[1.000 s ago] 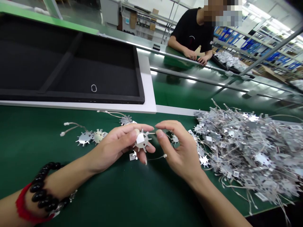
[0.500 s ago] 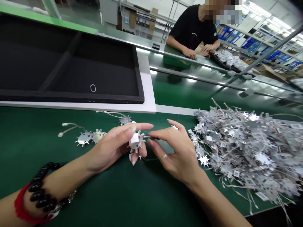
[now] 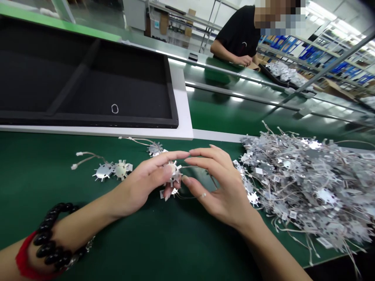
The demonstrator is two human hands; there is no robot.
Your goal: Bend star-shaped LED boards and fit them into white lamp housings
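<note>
Left hand [image 3: 140, 183]: fingers pinched on a small toothed metal disc [image 3: 174, 171], held just above the green desk [image 3: 35, 171].
Right hand [image 3: 222, 187]: fingers loosely curled, tips touching the disc's wire; grip not certain.
Finished pieces: two discs with leads [image 3: 113, 170], left of the hands.
Pile of discs [image 3: 307, 183]: right, beside the right hand.
Black tray [image 3: 84, 82]: behind.
Co-worker [image 3: 241, 35]: far side.
</note>
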